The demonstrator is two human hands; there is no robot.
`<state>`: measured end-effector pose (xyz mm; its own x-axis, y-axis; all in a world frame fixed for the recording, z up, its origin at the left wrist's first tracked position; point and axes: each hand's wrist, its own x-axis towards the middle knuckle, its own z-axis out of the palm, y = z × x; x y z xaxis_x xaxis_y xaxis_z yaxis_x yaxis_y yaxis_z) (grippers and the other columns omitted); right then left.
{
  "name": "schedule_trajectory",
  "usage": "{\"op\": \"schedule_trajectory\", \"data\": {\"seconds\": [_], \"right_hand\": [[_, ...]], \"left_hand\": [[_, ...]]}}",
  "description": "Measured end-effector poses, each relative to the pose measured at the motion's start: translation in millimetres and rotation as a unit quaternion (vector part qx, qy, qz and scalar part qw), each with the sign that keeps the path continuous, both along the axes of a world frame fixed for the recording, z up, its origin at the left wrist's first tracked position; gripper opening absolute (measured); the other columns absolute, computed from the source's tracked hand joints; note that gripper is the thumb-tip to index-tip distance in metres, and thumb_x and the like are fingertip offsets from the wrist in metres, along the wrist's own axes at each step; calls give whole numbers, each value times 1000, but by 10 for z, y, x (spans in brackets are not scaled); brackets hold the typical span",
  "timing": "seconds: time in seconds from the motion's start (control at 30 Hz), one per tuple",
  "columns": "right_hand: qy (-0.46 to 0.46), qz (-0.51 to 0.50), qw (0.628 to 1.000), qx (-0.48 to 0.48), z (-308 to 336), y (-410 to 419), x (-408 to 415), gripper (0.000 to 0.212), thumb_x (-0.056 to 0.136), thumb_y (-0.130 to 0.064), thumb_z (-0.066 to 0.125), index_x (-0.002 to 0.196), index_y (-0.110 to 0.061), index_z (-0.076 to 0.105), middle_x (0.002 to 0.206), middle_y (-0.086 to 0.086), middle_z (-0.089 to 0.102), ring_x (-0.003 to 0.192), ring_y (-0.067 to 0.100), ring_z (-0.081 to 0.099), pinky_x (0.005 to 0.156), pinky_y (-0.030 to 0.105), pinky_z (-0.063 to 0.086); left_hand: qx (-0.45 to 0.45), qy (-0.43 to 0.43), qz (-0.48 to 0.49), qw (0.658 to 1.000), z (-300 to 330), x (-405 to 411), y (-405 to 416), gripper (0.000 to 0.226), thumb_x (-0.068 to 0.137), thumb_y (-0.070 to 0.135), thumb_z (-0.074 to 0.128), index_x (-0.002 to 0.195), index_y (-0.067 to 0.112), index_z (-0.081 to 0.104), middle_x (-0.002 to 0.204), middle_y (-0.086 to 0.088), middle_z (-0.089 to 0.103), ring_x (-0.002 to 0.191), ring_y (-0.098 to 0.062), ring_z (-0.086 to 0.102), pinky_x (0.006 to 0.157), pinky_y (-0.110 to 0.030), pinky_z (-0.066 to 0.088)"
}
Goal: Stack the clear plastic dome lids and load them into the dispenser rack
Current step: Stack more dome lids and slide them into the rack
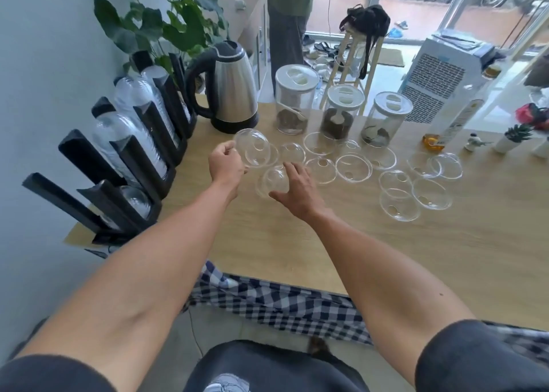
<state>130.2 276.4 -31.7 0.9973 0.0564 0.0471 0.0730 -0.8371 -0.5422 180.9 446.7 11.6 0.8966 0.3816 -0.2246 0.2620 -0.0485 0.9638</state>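
1. Both hands work above the wooden table [386,258]: the left hand [226,163] pinches the rim of a raised, tilted dome lid [252,148] between thumb and curled fingers; the right hand [297,188] curls its fingers and thumb around a second dome lid [274,180] low over the tabletop.
2. Dispenser rack [124,159]: black angled channels along the table's left edge, several holding stacked clear lids.
3. Steel kettle [230,88]: upright behind the hands.
4. Three lidded jars [341,110]: in a row right of the kettle.
5. Loose lids [399,204]: scattered singly, some overlapping, on the table right of the hands.
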Motion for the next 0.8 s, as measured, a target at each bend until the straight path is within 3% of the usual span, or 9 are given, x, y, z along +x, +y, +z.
{"op": "schedule_trajectory", "data": {"seconds": [0.1,0.23,0.3,0.4,0.47,0.57,0.63,0.73,0.8], "right_hand": [[12,14,1000,-1,-62,92,96,82,83,-36,83,149,-5,44,152,13,47,141,35,39,117,38,31],[52,42,998,1,-193,139,114,82,85,-32,81,151,-4,42,155,14,43,143,35,35,116,35,27],[66,49,996,16,-233,135,92,87,85,-31,81,155,-5,36,159,13,38,146,34,32,117,34,26],[70,40,994,68,-232,88,35,89,86,-31,75,159,-9,29,162,10,35,147,31,30,119,37,27],[54,3,995,87,-197,-11,8,78,92,-29,67,157,-8,32,159,12,40,145,30,33,119,39,29],[-7,-51,998,40,-183,-243,43,58,92,-12,57,147,0,45,145,19,51,135,37,43,115,48,37],[-31,-70,997,-6,-175,-408,108,56,86,-6,57,142,3,49,142,21,51,132,40,44,113,49,37],[-20,-79,992,-92,-147,-608,243,58,88,-12,58,144,-2,43,151,18,42,143,38,34,115,49,29],[-3,-76,987,-140,-168,-694,333,60,93,-18,57,148,-4,38,160,18,33,151,36,24,120,50,21]], "left_hand": [[-49,19,26,998,-47,5,63,32,103,4,44,127,9,63,84,-2,60,40,-5,56,78,-42,62],[-98,50,49,993,-76,-54,114,25,107,5,44,124,11,62,44,9,57,33,-2,53,77,-39,62],[-108,60,49,991,-102,-79,101,23,107,5,47,122,8,63,56,0,56,37,-6,55,68,-34,62],[-111,73,41,990,-176,-128,33,21,106,9,52,122,7,66,74,-4,48,59,-15,56,55,-28,62],[-122,84,37,988,-215,-161,-54,19,106,9,53,120,8,65,74,-4,47,64,-17,55,58,-30,63],[-129,102,29,986,-293,-198,-200,17,105,6,54,119,8,64,74,-4,49,57,-19,56,71,-37,64],[-122,113,20,986,-337,-227,-292,12,105,5,55,110,8,65,81,-4,54,53,-18,57,68,-35,63],[-108,129,24,985,-436,-244,-395,24,104,2,55,85,16,63,83,-3,57,49,-15,60,66,-37,62],[-97,138,35,985,-496,-255,-442,29,103,0,55,81,18,61,78,-2,58,39,-11,59,72,-42,62]]}}
